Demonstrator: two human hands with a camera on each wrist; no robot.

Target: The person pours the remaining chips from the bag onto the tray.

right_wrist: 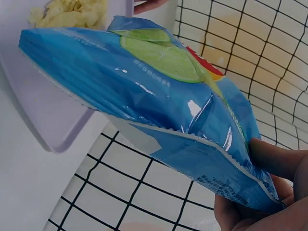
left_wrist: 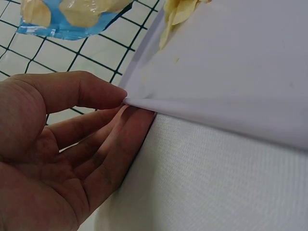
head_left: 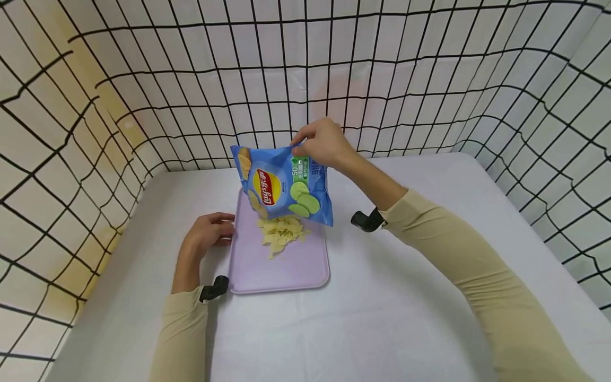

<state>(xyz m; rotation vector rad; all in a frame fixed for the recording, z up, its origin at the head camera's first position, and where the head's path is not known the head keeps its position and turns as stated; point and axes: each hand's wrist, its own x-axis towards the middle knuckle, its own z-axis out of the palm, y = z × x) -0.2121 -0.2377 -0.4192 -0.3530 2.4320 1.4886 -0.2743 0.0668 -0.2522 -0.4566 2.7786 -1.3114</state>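
Note:
A blue bag of Lay's potato chips [head_left: 281,183] hangs tilted above the far part of a lilac tray [head_left: 286,276]. My right hand [head_left: 324,142] pinches the bag at its upper edge; in the right wrist view the thumb and fingers grip one end of the bag [right_wrist: 159,91]. Broken yellow potato chips [head_left: 280,233] lie heaped on the tray just below the bag. At the tray's left edge is my left hand [head_left: 210,232]. Its thumb lies on the rim and its fingers sit beneath, pinching the tray's edge [left_wrist: 216,118] in the left wrist view.
The tray rests on a table with a white cloth [head_left: 382,313]. Black wire grid panels [head_left: 305,69] rise along the back and both sides. A black wrist device [head_left: 366,220] sticks out from the right sleeve, and another [head_left: 216,287] from the left.

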